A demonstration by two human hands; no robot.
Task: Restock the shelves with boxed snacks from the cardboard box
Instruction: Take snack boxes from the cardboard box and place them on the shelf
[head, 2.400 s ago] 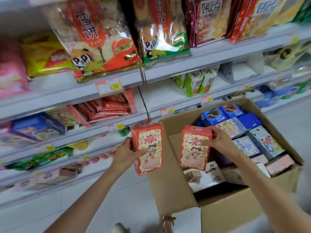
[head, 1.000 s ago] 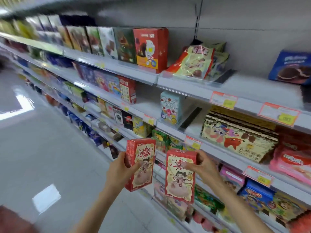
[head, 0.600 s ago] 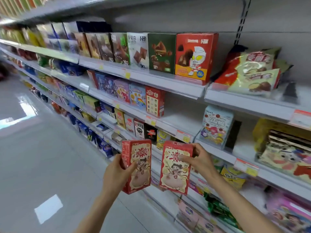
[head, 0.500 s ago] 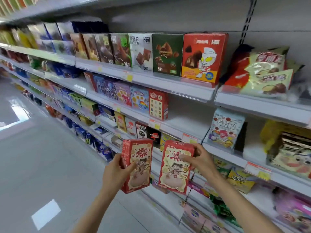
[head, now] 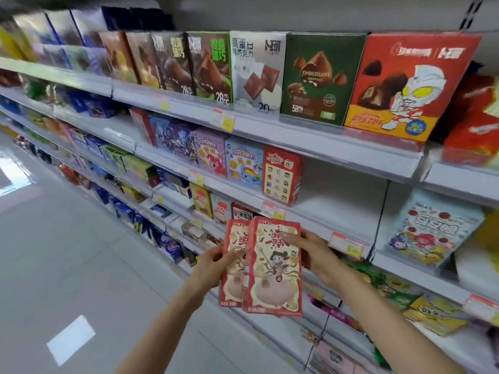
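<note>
I hold two red snack boxes with a cartoon figure upright in front of the shelves. My left hand point(head: 216, 261) grips the rear red box point(head: 231, 282) at its left edge. My right hand point(head: 310, 251) grips the front red box point(head: 272, 268) at its right side, and this box overlaps the rear one. Both sit just below a white shelf point(head: 324, 211) that has a bare stretch to the right of a matching red box point(head: 280, 176). The cardboard box is out of view.
Above, a shelf carries tall chocolate boxes point(head: 318, 76) and a red box with a cartoon hero point(head: 405, 85). A pale blue box point(head: 432, 228) stands to the right. Lower shelves hold bags and small boxes. The grey floor point(head: 67, 265) lies open to the left.
I turned from the cardboard box to the shelves. My hands have come together, so the two red boxes that were held apart now overlap, and the shelves look closer.
</note>
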